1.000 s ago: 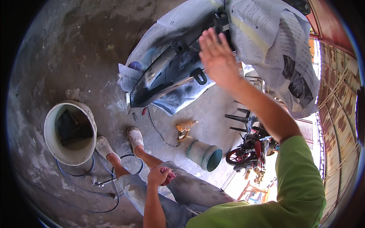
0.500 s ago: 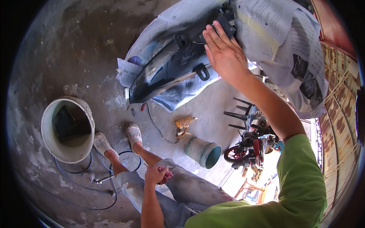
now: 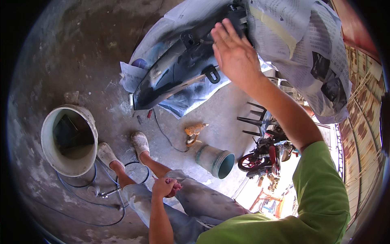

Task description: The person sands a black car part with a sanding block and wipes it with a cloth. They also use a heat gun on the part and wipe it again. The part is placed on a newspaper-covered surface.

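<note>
A long black panel [image 3: 170, 71], shaped like a bumper and glossy in patches, lies on newspaper [image 3: 183, 105] at the upper middle. A dark loop-shaped bracket [image 3: 212, 75] sticks out from its near side. Over the panel's right part, my right hand [image 3: 236, 55] is palm down with fingers stretched out, holding nothing. Whether the palm presses on the surface or hovers just above cannot be made out. Down by my thighs, my left hand [image 3: 162, 187] is closed around a crumpled pinkish-red cloth [image 3: 174, 188].
More taped newspaper [image 3: 300, 53] covers a bulky shape at the upper right. A white bucket [image 3: 45, 134] stands at the left near hoses [image 3: 97, 223]. On the floor are a tipped pail [image 3: 208, 158] and an orange-brown object [image 3: 195, 129]; a motorcycle [image 3: 264, 156] stands at the right.
My right hand has shifted a little to the left along the panel, fingers still stretched. My left hand keeps the cloth by my thighs. The whole view has shifted slightly.
</note>
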Tool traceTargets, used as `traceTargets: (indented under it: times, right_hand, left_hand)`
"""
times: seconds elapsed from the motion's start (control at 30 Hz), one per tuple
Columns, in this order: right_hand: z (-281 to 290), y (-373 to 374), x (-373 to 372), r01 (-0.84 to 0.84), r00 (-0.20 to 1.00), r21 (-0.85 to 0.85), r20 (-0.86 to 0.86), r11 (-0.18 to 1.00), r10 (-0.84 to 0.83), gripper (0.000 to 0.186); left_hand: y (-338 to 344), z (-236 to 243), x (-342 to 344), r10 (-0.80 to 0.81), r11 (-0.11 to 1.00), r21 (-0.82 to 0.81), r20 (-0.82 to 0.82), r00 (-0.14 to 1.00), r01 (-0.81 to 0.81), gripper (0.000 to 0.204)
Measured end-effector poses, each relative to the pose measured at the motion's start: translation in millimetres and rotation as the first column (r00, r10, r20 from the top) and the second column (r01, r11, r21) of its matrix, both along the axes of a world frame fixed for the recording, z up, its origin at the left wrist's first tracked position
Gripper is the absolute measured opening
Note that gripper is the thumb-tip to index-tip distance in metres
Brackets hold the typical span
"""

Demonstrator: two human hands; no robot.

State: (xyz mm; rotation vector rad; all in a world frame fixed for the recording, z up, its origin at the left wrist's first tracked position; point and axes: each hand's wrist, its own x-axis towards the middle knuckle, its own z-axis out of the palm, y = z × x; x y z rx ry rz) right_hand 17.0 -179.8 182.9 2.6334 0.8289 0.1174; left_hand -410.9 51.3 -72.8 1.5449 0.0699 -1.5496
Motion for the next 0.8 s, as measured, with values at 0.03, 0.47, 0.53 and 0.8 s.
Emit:
traceTargets:
  times: [0.03, 0.47, 0.53, 0.8]
  right_hand:
    - [-6.1, -0.2, -8.1, -0.024, 1.000, -0.097, 0.008, 0.995, 0.025, 0.047]
    - [-11.5, 4.0, -20.1, -0.098, 0.993, -0.341, 0.025, 0.935, 0.113, 0.044]
    - [4.0, -5.0, 1.0, -0.080, 0.991, -0.307, 0.081, 0.948, 0.109, 0.044]
    - [-9.4, -2.0, -14.3, -0.110, 0.992, -0.209, 0.030, 0.972, 0.119, 0.047]
  left_hand:
    - [-2.3, -0.4, -2.2, -0.029, 0.999, 0.014, 0.009, 1.000, 0.029, 0.055]
    - [1.4, -10.7, -14.2, 0.028, 1.000, 0.008, 0.070, 0.997, -0.029, 0.047]
    - [3.1, -13.0, -15.4, 0.023, 1.000, -0.001, 0.059, 0.998, -0.023, 0.049]
    - [3.7, -8.1, -5.8, -0.025, 1.000, 0.015, 0.040, 0.999, 0.024, 0.058]
